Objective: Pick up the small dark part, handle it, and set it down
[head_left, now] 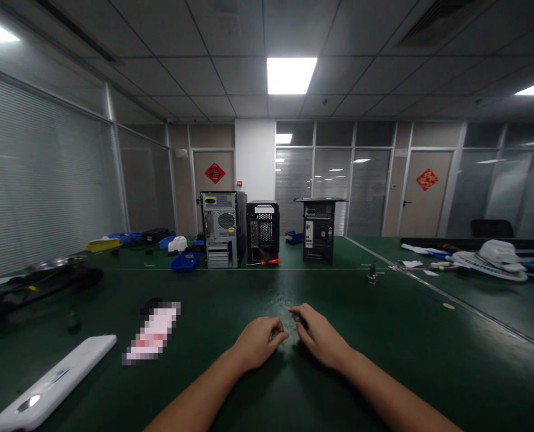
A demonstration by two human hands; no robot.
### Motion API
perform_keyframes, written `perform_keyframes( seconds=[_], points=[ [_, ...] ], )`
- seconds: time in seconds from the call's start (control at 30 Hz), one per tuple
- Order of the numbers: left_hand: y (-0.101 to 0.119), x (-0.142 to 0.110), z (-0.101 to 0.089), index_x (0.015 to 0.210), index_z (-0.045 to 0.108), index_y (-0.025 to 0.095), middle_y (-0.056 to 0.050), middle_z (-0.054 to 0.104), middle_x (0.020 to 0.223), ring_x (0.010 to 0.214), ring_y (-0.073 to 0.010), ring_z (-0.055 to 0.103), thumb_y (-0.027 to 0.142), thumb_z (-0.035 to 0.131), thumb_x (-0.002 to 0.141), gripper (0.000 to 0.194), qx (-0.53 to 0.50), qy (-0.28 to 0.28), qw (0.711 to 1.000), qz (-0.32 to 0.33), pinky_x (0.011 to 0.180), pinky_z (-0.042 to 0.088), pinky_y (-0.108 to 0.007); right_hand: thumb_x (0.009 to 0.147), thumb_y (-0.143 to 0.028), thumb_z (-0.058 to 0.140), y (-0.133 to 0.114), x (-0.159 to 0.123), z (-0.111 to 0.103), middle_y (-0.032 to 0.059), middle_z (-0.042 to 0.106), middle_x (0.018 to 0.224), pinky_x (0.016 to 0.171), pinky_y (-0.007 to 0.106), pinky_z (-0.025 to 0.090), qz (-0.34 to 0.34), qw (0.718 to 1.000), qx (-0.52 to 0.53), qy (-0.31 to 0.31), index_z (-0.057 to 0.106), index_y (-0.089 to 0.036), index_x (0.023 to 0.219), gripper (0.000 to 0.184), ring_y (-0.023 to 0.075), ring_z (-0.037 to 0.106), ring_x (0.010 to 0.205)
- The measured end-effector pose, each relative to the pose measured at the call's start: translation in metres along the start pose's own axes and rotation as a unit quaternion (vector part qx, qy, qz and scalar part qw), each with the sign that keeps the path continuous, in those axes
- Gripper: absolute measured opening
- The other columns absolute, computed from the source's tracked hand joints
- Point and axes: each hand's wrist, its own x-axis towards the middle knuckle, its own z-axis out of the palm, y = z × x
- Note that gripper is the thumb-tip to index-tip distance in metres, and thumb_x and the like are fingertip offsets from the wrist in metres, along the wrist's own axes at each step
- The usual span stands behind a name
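Observation:
My left hand (pixel 260 341) rests low over the green table (pixel 231 300), its fingers loosely curled and the thumb a little apart from them. Just to its right, my right hand (pixel 320 337) has its fingers bent, with a gap between index finger and thumb. The fingertips of both hands point at each other across a narrow space. Nothing held can be made out in either hand, though the palms are partly hidden. Straight ahead, a red-handled screwdriver (pixel 269 262) lies before three computer cases: a grey one (pixel 222 231), a small black one (pixel 263 231) and another black one (pixel 317 234).
A white elongated panel (pixel 53 384) and a blurred-out pink item (pixel 154 333) lie at left. Blue trays (pixel 185 262) and a yellow tray (pixel 102 245) sit farther back. A small metal part (pixel 372 275) stands right of centre. White equipment (pixel 496 261) lies far right.

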Motion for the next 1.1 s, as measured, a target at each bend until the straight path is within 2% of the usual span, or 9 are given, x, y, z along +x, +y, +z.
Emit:
perform_keyframes(
  seconds=[0.07, 0.2, 0.4, 0.57, 0.7, 0.77, 0.93, 1.0, 1.1],
  points=[
    [-0.002, 0.001, 0.003, 0.092, 0.068, 0.021, -0.002, 0.07, 0.089, 0.085, -0.0192, 0.061, 0.043, 0.061, 0.095, 0.023, 0.003, -0.008, 1.0, -0.001, 0.073, 0.038, -0.027, 0.099, -0.027, 0.041, -0.003, 0.0, 0.003, 0.0127, 0.06, 0.126, 0.104, 0.036, 0.043, 0.001, 0.999, 0.038, -0.007, 0.056, -0.018, 0.133, 0.039, 0.0218, 0.058, 0.116],
    [-0.007, 0.003, 0.008, 0.09, 0.073, 0.022, -0.003, 0.07, 0.086, 0.085, -0.0195, 0.061, 0.044, 0.062, 0.095, 0.025, 0.018, -0.008, 0.999, 0.036, 0.073, 0.038, -0.027, 0.097, -0.029, 0.047, -0.009, 0.0, 0.01, 0.0107, 0.063, 0.123, 0.103, 0.038, 0.043, -0.017, 0.994, 0.1, -0.041, 0.06, -0.02, 0.127, 0.034, 0.0223, 0.058, 0.115],
    [-0.015, 0.005, 0.009, 0.086, 0.077, 0.022, -0.003, 0.071, 0.079, 0.078, -0.0181, 0.059, 0.05, 0.064, 0.093, 0.031, 0.066, 0.001, 0.994, 0.09, 0.067, 0.035, -0.027, 0.082, -0.026, 0.066, 0.001, 0.006, 0.013, 0.0043, 0.069, 0.097, 0.077, 0.03, 0.047, 0.064, 0.971, 0.22, -0.075, 0.067, -0.017, 0.108, 0.028, 0.0171, 0.06, 0.084],
    [-0.015, 0.006, 0.012, 0.083, 0.076, 0.021, -0.003, 0.074, 0.079, 0.075, -0.0172, 0.059, 0.056, 0.061, 0.093, 0.04, 0.084, 0.027, 0.985, 0.148, 0.07, 0.036, -0.028, 0.072, -0.025, 0.074, 0.015, 0.007, 0.016, 0.0005, 0.066, 0.083, 0.066, 0.026, 0.046, 0.126, 0.929, 0.33, -0.113, 0.064, -0.016, 0.097, 0.029, 0.0133, 0.059, 0.071],
    [-0.014, 0.007, 0.017, 0.074, 0.074, 0.019, -0.004, 0.071, 0.071, 0.069, -0.0163, 0.057, 0.06, 0.061, 0.09, 0.046, 0.107, 0.052, 0.979, 0.168, 0.067, 0.035, -0.028, 0.064, -0.023, 0.077, 0.014, 0.006, 0.014, 0.0, 0.067, 0.082, 0.068, 0.028, 0.051, 0.172, 0.879, 0.416, -0.16, 0.061, -0.016, 0.096, 0.037, 0.0139, 0.064, 0.07],
    [-0.012, 0.007, 0.018, 0.073, 0.073, 0.018, -0.003, 0.07, 0.069, 0.068, -0.0161, 0.056, 0.061, 0.061, 0.089, 0.048, 0.113, 0.053, 0.977, 0.173, 0.066, 0.034, -0.028, 0.06, -0.021, 0.08, 0.013, 0.005, 0.011, 0.0006, 0.068, 0.082, 0.068, 0.028, 0.052, 0.178, 0.869, 0.43, -0.171, 0.062, -0.015, 0.095, 0.04, 0.0148, 0.066, 0.071],
    [-0.009, 0.007, 0.012, 0.075, 0.073, 0.018, -0.005, 0.069, 0.071, 0.073, -0.0175, 0.057, 0.059, 0.054, 0.095, 0.049, 0.119, 0.032, 0.982, 0.141, 0.068, 0.034, -0.028, 0.053, -0.022, 0.087, 0.021, 0.007, -0.007, 0.0041, 0.071, 0.081, 0.069, 0.028, 0.052, 0.166, 0.888, 0.404, -0.147, 0.066, -0.013, 0.086, 0.04, 0.0161, 0.067, 0.074],
    [-0.008, 0.007, 0.008, 0.077, 0.073, 0.018, -0.005, 0.069, 0.073, 0.075, -0.0181, 0.058, 0.059, 0.051, 0.097, 0.05, 0.115, 0.024, 0.987, 0.11, 0.069, 0.035, -0.028, 0.056, -0.028, 0.087, 0.036, 0.008, -0.02, 0.0057, 0.072, 0.082, 0.075, 0.031, 0.053, 0.168, 0.904, 0.382, -0.098, 0.069, -0.013, 0.085, 0.038, 0.0169, 0.068, 0.077],
    [-0.008, 0.005, 0.002, 0.078, 0.073, 0.019, -0.005, 0.07, 0.077, 0.078, -0.0179, 0.059, 0.055, 0.051, 0.099, 0.048, 0.099, 0.004, 0.993, 0.07, 0.07, 0.036, -0.027, 0.063, -0.029, 0.083, 0.072, 0.004, -0.043, 0.0067, 0.072, 0.086, 0.084, 0.035, 0.053, 0.179, 0.941, 0.288, 0.01, 0.07, -0.014, 0.085, 0.03, 0.0187, 0.068, 0.083]
  ],
)
